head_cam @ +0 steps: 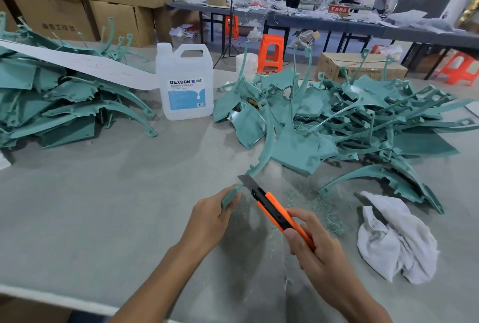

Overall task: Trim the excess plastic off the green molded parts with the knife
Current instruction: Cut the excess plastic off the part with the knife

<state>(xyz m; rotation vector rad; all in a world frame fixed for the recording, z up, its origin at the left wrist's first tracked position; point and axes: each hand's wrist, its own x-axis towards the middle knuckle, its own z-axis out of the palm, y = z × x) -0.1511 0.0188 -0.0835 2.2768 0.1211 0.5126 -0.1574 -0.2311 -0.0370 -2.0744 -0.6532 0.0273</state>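
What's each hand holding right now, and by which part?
Left hand grips the curved green part by its near end. Right hand grips the orange knife by the rear of its handle, blade at that part.

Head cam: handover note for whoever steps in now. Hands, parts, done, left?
Left hand grips the near end of a curved green part. Right hand grips the orange knife, blade out, at that part's edge.
Left pile and right pile of green parts lie on the table.
Done: shavings by the knife show some trimming.
Left: finish this part; trimmed pile cannot be told.
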